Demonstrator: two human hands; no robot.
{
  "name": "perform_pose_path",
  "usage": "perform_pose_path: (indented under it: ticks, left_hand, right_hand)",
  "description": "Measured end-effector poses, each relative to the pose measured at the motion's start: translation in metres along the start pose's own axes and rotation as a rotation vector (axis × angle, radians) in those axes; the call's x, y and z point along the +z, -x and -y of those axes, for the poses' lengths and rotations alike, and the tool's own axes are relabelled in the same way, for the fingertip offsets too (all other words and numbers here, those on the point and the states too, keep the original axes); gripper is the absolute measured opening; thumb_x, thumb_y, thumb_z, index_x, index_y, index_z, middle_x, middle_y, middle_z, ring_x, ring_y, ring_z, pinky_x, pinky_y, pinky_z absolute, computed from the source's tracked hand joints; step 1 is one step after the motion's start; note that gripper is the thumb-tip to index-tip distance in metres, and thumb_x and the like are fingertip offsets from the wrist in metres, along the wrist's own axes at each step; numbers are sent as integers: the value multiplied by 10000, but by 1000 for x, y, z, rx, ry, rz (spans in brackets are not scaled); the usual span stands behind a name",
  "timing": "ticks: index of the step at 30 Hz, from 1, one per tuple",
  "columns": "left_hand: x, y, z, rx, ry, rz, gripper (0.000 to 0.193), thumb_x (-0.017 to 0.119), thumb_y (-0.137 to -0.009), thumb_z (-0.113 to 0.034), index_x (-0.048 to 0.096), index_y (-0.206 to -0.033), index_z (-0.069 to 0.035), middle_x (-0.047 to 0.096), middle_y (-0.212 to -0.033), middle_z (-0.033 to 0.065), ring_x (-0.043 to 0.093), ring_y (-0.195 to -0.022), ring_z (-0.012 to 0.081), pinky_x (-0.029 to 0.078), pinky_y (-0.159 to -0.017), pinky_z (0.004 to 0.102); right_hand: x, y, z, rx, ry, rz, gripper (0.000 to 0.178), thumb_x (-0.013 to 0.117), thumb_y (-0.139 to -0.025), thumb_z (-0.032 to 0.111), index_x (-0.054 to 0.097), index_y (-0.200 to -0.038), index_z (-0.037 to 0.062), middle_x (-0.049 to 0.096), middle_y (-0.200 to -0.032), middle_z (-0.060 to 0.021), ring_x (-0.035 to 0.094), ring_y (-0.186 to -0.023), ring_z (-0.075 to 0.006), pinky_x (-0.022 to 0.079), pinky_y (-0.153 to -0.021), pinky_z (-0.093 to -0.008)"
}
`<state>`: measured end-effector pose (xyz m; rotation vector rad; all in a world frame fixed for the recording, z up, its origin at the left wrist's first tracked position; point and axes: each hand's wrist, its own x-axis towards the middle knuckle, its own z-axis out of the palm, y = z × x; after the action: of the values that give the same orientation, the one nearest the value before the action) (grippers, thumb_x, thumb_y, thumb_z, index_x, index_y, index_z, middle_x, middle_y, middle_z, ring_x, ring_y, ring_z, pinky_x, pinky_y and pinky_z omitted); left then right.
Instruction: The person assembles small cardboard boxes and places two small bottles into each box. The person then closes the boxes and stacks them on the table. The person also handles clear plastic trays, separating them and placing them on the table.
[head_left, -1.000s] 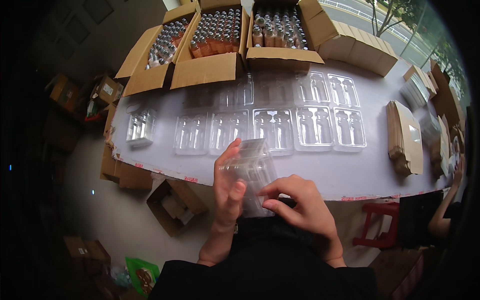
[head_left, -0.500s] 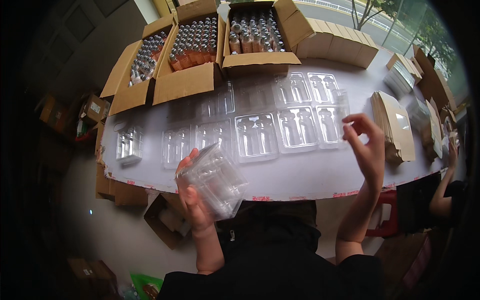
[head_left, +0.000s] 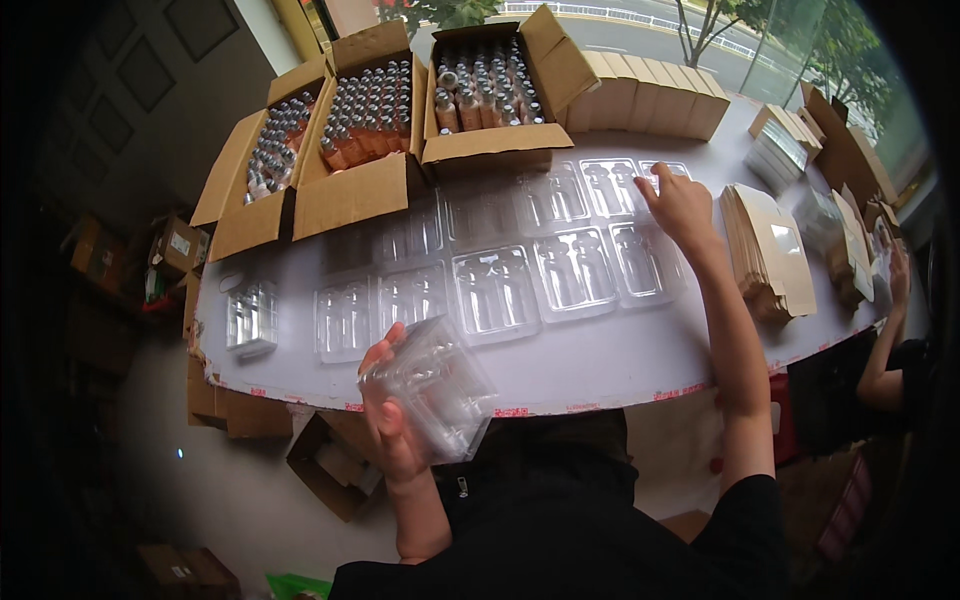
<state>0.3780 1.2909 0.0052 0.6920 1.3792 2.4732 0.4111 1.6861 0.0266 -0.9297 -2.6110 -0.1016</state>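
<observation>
My left hand [head_left: 395, 425] grips a stack of clear plastic trays [head_left: 440, 390], tilted above the table's near edge. Out over the right part of the table, my right hand [head_left: 682, 208] has its fingers bent at a clear moulded tray [head_left: 668, 168] at the back row's right end; the hand partly covers this tray. Similar trays lie in two rows, among them a front-row tray [head_left: 495, 292] and a back-row tray [head_left: 609, 187]. Each shows paired bottle-shaped hollows. The trays in the rows hold no bottles.
Three open cartons, including the middle carton [head_left: 350, 200], hold capped bottles [head_left: 368, 110] along the back left. Folded cardboard sleeves [head_left: 765, 250] stand at the right. A small tray stack [head_left: 252, 318] sits at the left. Another person's hand [head_left: 898, 272] shows at far right.
My right hand has moved forward, carrying a clear tray to the right end of the back row. My left hand still holds its stack. The view has shifted slightly.
</observation>
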Motion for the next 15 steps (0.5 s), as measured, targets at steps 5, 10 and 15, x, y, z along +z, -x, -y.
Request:
perform_pose_path:
  ticks: [5, 10, 15]
  left_hand:
    - [4, -1, 3, -2, -2, 24, 593, 531, -839, -393, 327, -1325, -121, 249, -1401, 159, 312, -1258, 318, 369, -971, 523]
    - [18, 2, 8, -34, -11, -11, 621, 561, -818, -390, 336, -1308, -81, 259, -1393, 166, 324, -1248, 297, 333, -1005, 468]
    - [43, 5, 10, 0, -79, -44, 674, 605, -796, -398, 323, -1291, -37, 248, -1402, 174, 292, -1264, 252, 233, -1046, 399]
  right_hand:
    - [-1, 7, -2, -58, 67, 33, 329, 613, -795, 337, 576, -951, 49, 645, -720, -120, 627, -691, -271, 459, -654, -376]
    - [-36, 39, 13, -183, -211, -177, 290, 627, -803, 247, 588, -998, 36, 646, -842, -101, 611, -777, -230, 455, -684, -347]
    - [-120, 131, 88, -523, -1002, 294, 246, 676, -769, 199, 608, -959, 60, 613, -783, -42, 567, -705, -182, 427, -652, -296]
